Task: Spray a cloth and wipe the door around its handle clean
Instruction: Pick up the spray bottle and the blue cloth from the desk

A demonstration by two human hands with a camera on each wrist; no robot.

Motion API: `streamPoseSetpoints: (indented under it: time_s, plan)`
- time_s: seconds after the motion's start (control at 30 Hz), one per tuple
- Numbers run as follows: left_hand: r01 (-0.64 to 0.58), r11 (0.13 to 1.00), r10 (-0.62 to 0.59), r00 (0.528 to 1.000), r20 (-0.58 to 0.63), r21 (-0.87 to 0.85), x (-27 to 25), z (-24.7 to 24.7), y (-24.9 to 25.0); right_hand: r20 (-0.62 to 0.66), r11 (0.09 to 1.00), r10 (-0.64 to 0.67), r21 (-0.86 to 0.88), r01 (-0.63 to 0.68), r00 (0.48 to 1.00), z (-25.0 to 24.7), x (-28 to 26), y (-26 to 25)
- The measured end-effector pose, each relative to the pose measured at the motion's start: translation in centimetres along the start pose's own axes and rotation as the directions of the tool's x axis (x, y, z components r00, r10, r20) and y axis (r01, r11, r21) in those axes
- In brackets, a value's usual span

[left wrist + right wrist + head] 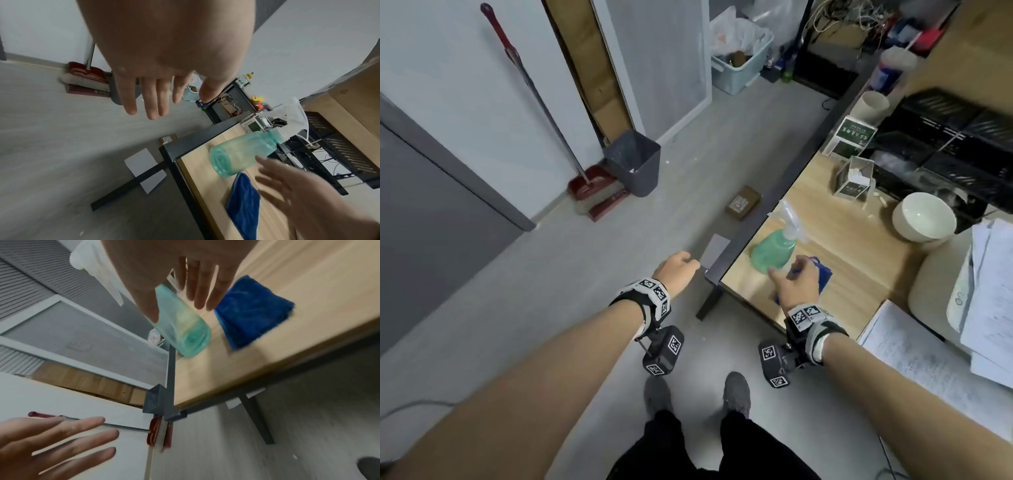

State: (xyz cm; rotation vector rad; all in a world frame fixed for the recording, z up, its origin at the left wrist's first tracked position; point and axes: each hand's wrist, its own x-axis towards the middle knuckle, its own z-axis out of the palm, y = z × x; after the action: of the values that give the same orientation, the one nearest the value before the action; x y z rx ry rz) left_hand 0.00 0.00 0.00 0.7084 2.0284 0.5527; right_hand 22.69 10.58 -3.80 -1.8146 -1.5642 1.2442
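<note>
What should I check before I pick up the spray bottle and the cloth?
1. Spray bottle within reach near the table corner: ok.
2. Bottle upright, trigger head on top: ok.
3. Blue cloth on the table beside the bottle: ok.
4. Right hand empty, fingers spread close to bottle and cloth: ok.
5. Left hand empty, off the table edge: ok.
6. Liquid level in the bottle: cannot tell.

Even, dim indoor light; soft shadows on floor [585, 274]; wrist views motion-blurred; wide-angle warp at edges.
</note>
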Motion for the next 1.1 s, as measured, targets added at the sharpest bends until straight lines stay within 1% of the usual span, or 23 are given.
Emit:
streamPoseSetpoints:
  time_s: [0.03, 0.07, 0.13, 0.2, 0.3, 0.37, 0.43, 0.53, 0.57, 0.7, 0.8, 0.87, 0.93, 1.0, 1.1]
  plan:
    - [0.007, 1.000, -0.007, 1.000, 0.004, -0.002, -0.2, 0.6, 0.4, -0.021, 0.998, -0.061, -0.012, 0.061, 0.998, -0.3, 0.8, -0.6]
    - [0.015, 1.000, -0.015, 1.000, -0.002, -0.007, -0.3, 1.1, 0.8, -0.010, 0.992, -0.115, -0.057, 0.114, 0.993, -0.6, 1.6, -1.3]
    - [0.039, 0.999, -0.039, 0.999, -0.005, -0.021, -1.0, 1.7, 1.2, 0.038, 0.970, -0.230, -0.076, 0.232, 0.973, -0.6, 3.0, -3.0]
    - [0.051, 0.999, -0.051, 0.999, -0.003, -0.016, -1.5, 2.1, 1.1, 0.037, 0.958, -0.282, -0.049, 0.283, 0.959, -0.1, 4.0, -3.9]
    - [0.067, 0.997, -0.068, 0.997, -0.024, -0.033, -1.7, 2.0, 0.8, 0.041, 0.958, -0.284, 0.041, 0.283, 0.958, 0.2, 5.8, -3.5]
    - [0.089, 0.996, -0.090, 0.995, -0.042, -0.023, -1.7, 2.0, 0.8, 0.065, 0.954, -0.296, 0.066, 0.291, 0.953, -0.2, 6.8, -3.0]
    - [0.102, 0.995, -0.102, 0.994, -0.043, 0.000, -1.5, 2.5, 1.1, 0.074, 0.941, -0.336, 0.065, 0.331, 0.939, -1.3, 7.4, -3.1]
    - [0.098, 0.995, -0.098, 0.995, -0.024, 0.020, -0.6, 4.0, 2.3, 0.046, 0.917, -0.395, 0.074, 0.391, 0.918, -3.9, 8.5, -3.7]
    - [0.082, 0.996, -0.082, 0.997, -0.005, 0.025, 0.0, 4.9, 3.0, 0.035, 0.911, -0.408, 0.081, 0.404, 0.912, -4.8, 9.1, -3.8]
    - [0.011, 0.999, -0.014, 0.997, 0.078, 0.048, 1.6, 10.1, 6.8, -0.041, 0.919, -0.389, 0.056, 0.391, 0.920, -8.1, 11.1, -3.0]
    - [-0.056, 0.983, 0.034, 0.991, 0.126, 0.174, 2.6, 15.0, 9.2, -0.084, 0.924, -0.375, 0.042, 0.379, 0.923, -9.9, 12.1, -1.8]
    - [-0.098, 0.954, 0.056, 0.987, 0.152, 0.284, 2.9, 18.0, 10.3, -0.095, 0.922, -0.382, 0.022, 0.386, 0.919, -10.6, 12.6, -1.1]
    - [-0.131, 0.918, 0.096, 0.989, 0.110, 0.375, 3.0, 20.3, 10.7, -0.094, 0.915, -0.400, 0.017, 0.403, 0.912, -11.1, 12.9, -0.4]
    - [-0.137, 0.892, 0.121, 0.991, 0.064, 0.432, 2.8, 21.4, 10.9, -0.085, 0.907, -0.417, 0.032, 0.420, 0.905, -11.4, 12.8, 0.1]
    - [-0.095, 0.904, 0.083, 0.996, 0.045, 0.418, 3.4, 21.6, 9.6, -0.086, 0.903, -0.425, 0.036, 0.429, 0.901, -11.8, 12.9, 0.4]
